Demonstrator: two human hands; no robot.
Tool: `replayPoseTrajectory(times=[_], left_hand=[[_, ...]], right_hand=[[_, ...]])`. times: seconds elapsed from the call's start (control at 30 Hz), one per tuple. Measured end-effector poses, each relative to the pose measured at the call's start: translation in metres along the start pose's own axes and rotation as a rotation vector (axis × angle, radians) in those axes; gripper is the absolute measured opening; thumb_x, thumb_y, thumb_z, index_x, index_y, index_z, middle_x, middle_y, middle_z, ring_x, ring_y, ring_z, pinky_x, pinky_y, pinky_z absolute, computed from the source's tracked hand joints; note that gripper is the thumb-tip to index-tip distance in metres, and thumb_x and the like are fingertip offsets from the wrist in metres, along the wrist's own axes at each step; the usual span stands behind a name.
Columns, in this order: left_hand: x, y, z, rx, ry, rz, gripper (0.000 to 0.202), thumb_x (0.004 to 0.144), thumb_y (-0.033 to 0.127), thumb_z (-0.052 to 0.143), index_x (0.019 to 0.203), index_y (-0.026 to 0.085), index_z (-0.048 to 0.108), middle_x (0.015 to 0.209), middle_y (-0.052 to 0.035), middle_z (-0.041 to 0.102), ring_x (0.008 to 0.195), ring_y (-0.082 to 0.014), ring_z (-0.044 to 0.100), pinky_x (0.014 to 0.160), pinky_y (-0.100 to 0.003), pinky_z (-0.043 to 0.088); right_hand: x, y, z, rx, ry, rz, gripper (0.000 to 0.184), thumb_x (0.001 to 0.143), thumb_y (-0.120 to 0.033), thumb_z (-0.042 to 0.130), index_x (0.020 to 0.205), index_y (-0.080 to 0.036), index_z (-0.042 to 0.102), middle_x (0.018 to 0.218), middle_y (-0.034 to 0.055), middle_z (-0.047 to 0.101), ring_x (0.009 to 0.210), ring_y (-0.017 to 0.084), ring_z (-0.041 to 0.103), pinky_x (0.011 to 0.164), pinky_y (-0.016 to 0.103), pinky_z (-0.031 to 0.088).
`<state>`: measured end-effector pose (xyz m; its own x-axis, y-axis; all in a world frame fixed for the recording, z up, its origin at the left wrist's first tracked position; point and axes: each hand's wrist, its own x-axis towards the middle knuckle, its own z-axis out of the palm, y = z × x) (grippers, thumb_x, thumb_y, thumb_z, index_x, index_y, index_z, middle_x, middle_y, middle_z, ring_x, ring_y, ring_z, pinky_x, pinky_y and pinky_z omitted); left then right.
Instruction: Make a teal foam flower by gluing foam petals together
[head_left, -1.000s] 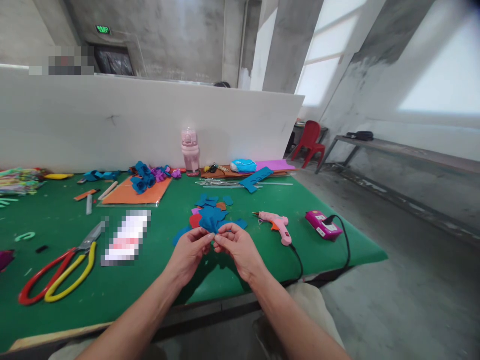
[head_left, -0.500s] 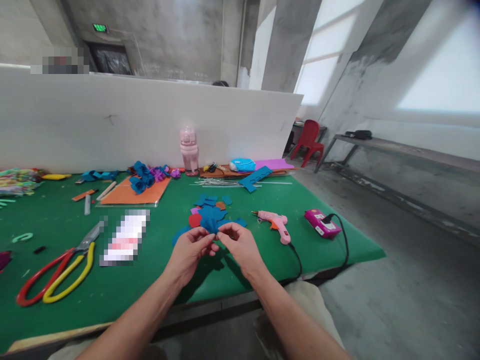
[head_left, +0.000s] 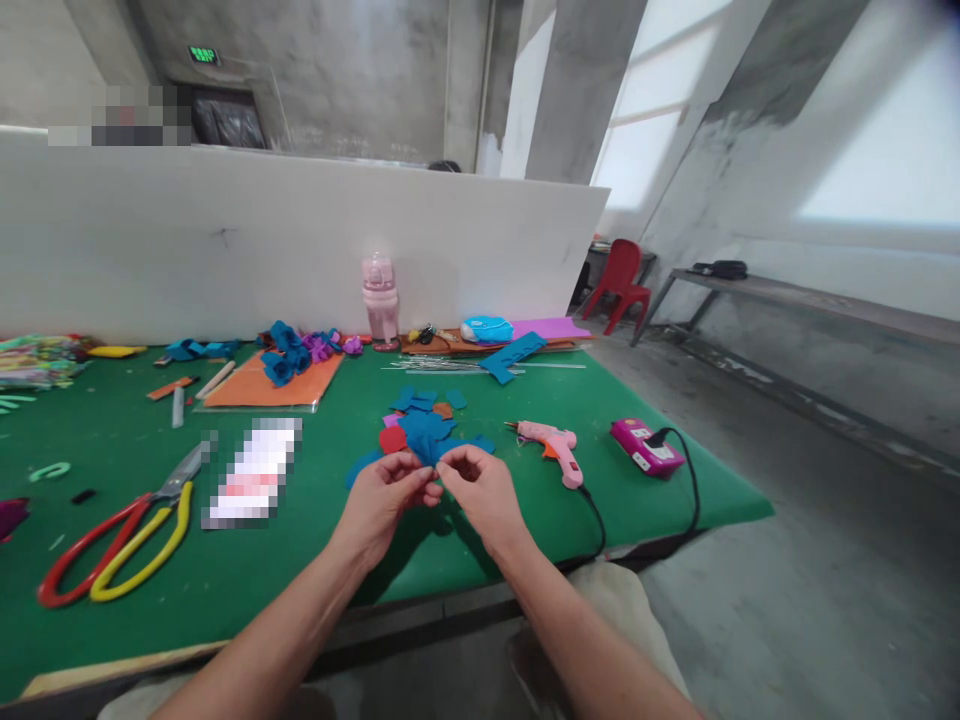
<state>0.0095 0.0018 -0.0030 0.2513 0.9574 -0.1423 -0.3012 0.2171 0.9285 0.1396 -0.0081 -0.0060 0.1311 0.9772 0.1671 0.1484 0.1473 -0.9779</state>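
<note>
Both hands meet above the front of the green table, fingertips pinched together. My left hand (head_left: 394, 490) and my right hand (head_left: 478, 490) grip a blue felt piece (head_left: 427, 448) from either side; its lower edge is hidden by the fingers. Right behind it lies a loose pile of blue felt scraps (head_left: 420, 402), with a red felt piece (head_left: 392, 439) at the pile's left. To the right of my right hand a pink glue gun (head_left: 551, 446) rests on its side, nozzle pointing left, its black cord running off the front edge.
Large scissors (head_left: 139, 530) with red and yellow handles lie at the left. A magenta power box (head_left: 646, 448) sits at the right. Blue felt flowers (head_left: 285, 355) lie on an orange sheet (head_left: 262, 392). A pink bottle (head_left: 381, 305) stands against the white partition (head_left: 300, 240).
The fingers have shifted very slightly on the blue felt piece, which both hands still hold. The whole view has moved a little; nothing else differs visibly.
</note>
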Motion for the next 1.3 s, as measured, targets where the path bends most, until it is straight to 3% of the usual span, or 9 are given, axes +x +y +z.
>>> replayPoseTrajectory(times=[0.3,0.6,0.97,1.3], left_hand=[[0.0018,-0.0017,-0.0003,-0.021,0.009,0.016,0.022,0.063,0.025,0.072,0.07,0.013,0.055,0.058,0.0004,0.062,0.051,-0.0097,0.059,0.056,-0.021,0.049],[0.0005,-0.0003,0.0007,-0.018,0.01,0.017,0.021,0.062,0.025,0.072,0.07,0.012,0.057,0.059,-0.001,0.063,0.053,-0.0097,0.059,0.057,-0.021,0.049],[0.0,-0.0002,0.0026,0.044,0.03,0.045,0.021,0.062,0.027,0.071,0.07,0.013,0.057,0.058,-0.0007,0.062,0.052,-0.0107,0.059,0.056,-0.022,0.048],[-0.0032,0.0021,0.0071,0.116,0.118,0.088,0.023,0.06,0.029,0.071,0.068,0.013,0.056,0.056,0.0019,0.06,0.049,-0.0103,0.057,0.052,-0.021,0.046]], right_hand=[[-0.0052,-0.0061,0.0016,-0.183,0.067,-0.16,0.009,0.071,-0.023,0.054,0.067,-0.017,0.06,0.07,0.0018,0.064,0.064,0.013,0.058,0.065,0.025,0.047],[-0.0005,0.0009,0.0039,0.114,-0.035,0.052,0.017,0.067,-0.029,0.059,0.078,-0.017,0.055,0.065,-0.0004,0.062,0.055,0.012,0.06,0.053,0.023,0.047],[-0.0005,-0.004,0.0055,0.088,0.013,0.031,0.012,0.067,-0.028,0.057,0.072,-0.017,0.054,0.061,-0.001,0.061,0.052,0.012,0.058,0.05,0.021,0.047],[-0.0051,-0.0077,0.0084,-0.081,0.057,-0.006,0.009,0.069,-0.026,0.053,0.07,-0.017,0.055,0.063,0.0002,0.061,0.053,0.013,0.058,0.051,0.023,0.048]])
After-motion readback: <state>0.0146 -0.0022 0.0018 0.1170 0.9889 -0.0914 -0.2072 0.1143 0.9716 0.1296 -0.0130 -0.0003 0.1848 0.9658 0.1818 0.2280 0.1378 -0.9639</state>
